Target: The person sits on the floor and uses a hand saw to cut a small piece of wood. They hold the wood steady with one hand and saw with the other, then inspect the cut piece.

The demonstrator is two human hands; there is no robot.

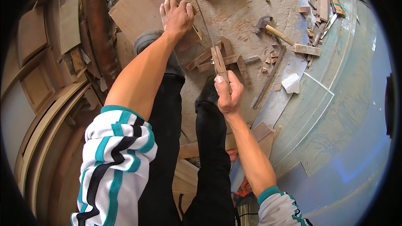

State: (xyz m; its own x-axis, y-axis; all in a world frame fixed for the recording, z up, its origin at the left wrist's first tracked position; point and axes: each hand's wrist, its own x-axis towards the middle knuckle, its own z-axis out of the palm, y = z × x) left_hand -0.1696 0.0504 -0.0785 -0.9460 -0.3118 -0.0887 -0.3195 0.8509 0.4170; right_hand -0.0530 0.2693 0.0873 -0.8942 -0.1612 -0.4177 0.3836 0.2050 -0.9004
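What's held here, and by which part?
Right grip: a long, thin-bladed tool, likely a saw, by the near end of its wooden handle. Left grip: over the brown board; can't tell if it holds it.

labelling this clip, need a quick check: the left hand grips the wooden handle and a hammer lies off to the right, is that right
Not quite: the head view shows the right hand gripping the wooden handle, not the left hand. A hammer does lie off to the right.
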